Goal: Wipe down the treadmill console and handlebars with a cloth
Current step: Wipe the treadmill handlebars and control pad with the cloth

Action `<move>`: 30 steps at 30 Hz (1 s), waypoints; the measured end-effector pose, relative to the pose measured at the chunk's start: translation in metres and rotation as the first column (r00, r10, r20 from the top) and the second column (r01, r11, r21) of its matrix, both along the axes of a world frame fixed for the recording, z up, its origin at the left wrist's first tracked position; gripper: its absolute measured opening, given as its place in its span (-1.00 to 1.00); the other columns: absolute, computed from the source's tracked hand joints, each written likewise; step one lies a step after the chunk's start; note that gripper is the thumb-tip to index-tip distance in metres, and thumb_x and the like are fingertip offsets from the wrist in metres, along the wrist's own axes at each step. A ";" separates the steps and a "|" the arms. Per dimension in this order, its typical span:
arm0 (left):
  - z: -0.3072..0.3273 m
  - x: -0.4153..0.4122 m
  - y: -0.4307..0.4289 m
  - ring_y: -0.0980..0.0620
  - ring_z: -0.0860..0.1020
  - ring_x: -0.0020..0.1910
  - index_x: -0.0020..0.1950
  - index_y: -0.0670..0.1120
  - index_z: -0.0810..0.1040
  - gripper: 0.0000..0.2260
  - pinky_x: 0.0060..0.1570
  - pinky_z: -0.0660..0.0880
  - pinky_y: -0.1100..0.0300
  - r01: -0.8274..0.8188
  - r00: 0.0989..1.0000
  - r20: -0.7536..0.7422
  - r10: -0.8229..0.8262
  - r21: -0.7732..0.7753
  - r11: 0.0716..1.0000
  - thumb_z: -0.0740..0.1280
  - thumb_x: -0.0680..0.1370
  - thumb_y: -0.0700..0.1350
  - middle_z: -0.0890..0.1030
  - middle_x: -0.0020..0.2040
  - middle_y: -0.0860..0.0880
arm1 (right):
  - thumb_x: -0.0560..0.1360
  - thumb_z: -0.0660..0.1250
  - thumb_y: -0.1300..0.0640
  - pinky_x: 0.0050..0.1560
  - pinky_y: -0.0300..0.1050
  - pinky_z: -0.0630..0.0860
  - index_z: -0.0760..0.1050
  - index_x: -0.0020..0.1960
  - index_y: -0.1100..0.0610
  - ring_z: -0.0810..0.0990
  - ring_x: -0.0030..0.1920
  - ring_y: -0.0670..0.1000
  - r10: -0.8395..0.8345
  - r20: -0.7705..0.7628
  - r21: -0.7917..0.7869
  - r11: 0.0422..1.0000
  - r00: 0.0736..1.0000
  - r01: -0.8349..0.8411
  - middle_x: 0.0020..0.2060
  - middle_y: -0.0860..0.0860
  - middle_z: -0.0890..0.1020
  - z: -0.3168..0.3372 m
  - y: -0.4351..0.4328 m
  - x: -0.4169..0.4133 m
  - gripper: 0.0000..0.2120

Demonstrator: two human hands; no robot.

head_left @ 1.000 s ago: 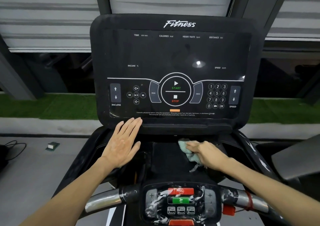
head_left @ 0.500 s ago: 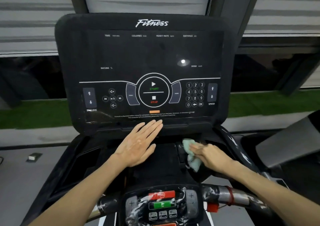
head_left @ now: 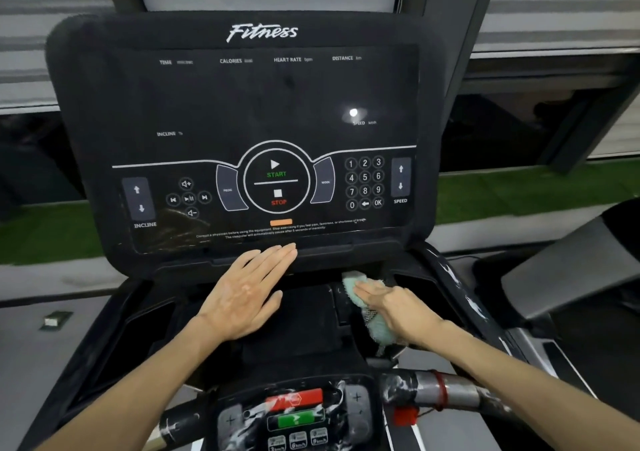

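As the right hand [head_left: 405,312] grips cloth [head_left: 376,327], left hand [head_left: 242,295] touches console [head_left: 263,104] edge.

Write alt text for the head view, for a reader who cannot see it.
A person's right hand holds a pale green cloth against the black tray under a treadmill console, while the left hand rests flat, fingers straight, at the console's lower edge. A handlebar with red and green buttons crosses the bottom.
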State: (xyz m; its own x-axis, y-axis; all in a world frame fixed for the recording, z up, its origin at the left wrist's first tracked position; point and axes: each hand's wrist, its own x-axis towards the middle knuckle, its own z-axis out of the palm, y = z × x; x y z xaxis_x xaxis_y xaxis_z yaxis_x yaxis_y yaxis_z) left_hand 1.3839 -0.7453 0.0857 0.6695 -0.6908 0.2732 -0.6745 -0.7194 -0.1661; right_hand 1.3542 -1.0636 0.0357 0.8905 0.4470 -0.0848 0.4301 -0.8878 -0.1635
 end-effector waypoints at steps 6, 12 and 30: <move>-0.002 -0.002 -0.003 -0.04 0.31 0.50 0.57 -0.17 0.22 -0.41 0.42 0.22 0.04 -0.018 1.000 0.011 0.019 -0.024 1.000 0.16 0.56 0.01 0.23 0.57 -0.07 | 0.42 0.20 0.40 -0.09 -0.06 0.48 0.21 0.43 0.22 0.58 0.13 0.16 -0.161 0.065 -0.181 0.969 0.985 0.170 0.31 0.13 0.46 0.005 -0.008 -0.012 -0.42; -0.003 -0.001 -0.004 -0.06 0.33 0.48 0.56 -0.19 0.23 -0.41 0.41 0.24 0.02 0.013 1.000 0.013 -0.012 -0.029 0.999 0.17 0.56 0.00 0.25 0.56 -0.09 | 0.48 0.27 0.33 0.17 0.09 0.53 0.28 0.46 0.21 0.45 0.32 0.17 0.043 0.041 0.038 0.998 0.998 -0.044 0.39 0.11 0.42 -0.002 0.030 0.002 -0.45; -0.010 0.002 0.000 -0.09 0.29 0.50 0.56 -0.21 0.20 -0.39 0.42 0.20 -0.02 0.045 0.997 0.065 -0.044 -0.014 0.999 0.12 0.57 0.06 0.19 0.58 -0.13 | 0.58 0.14 0.24 0.03 0.05 0.55 0.20 0.48 0.09 0.59 0.09 0.20 -0.395 -0.002 -0.097 0.914 0.919 0.393 0.38 0.12 0.42 0.003 0.018 -0.020 -0.53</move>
